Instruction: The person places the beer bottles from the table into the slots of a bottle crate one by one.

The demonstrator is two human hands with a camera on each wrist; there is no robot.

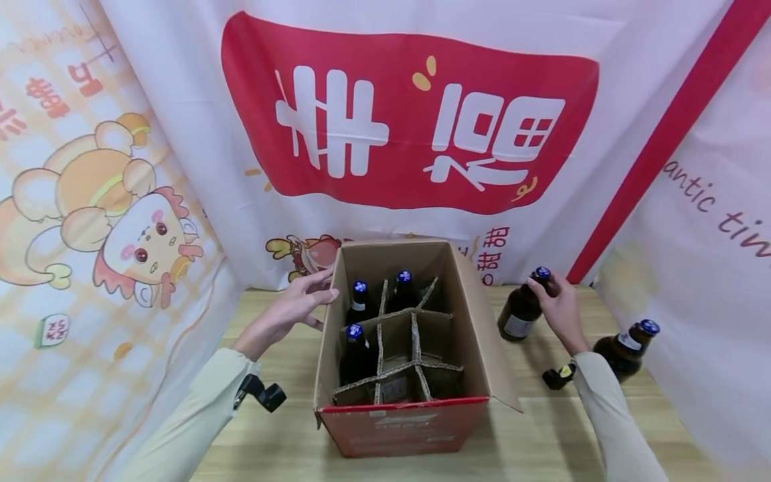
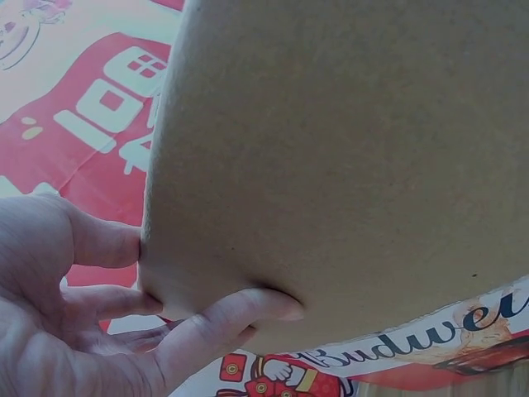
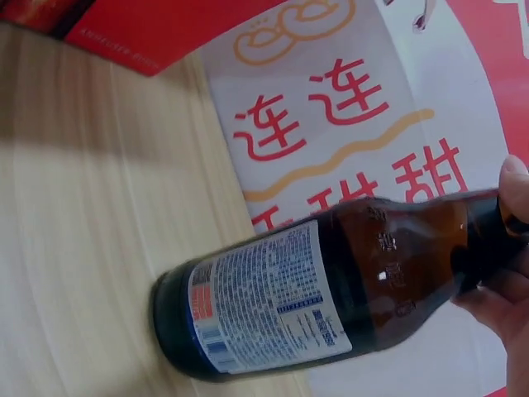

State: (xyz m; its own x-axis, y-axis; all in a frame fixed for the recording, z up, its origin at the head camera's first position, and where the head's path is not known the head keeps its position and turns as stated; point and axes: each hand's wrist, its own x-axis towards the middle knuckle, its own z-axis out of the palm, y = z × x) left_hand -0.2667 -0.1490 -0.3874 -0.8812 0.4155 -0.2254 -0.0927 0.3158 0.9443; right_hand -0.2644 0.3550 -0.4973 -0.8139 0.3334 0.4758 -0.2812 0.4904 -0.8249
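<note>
A cardboard beer box (image 1: 397, 430) stands open-topped, with cardboard dividers (image 1: 397, 367) inside. Three brown beer bottles with blue caps sit in it: one at the back left (image 1: 359, 294), one at the back middle (image 1: 405, 288) and one in the left middle (image 1: 355, 355). My left hand (image 1: 295, 301) touches the box's left side near the back corner. Its fingers lie against a plain cardboard flap (image 2: 331, 165) in the left wrist view. To the right of the box, my right hand (image 1: 560, 308) grips another beer bottle (image 3: 273, 298) by its neck, back label showing.
Beside my right forearm stands another brown bottle (image 1: 623, 351). The box's right flap (image 1: 484, 321) slants outward toward the held bottle. Printed cloth (image 1: 409, 120) hangs behind and on both sides of the wooden table (image 1: 265, 428).
</note>
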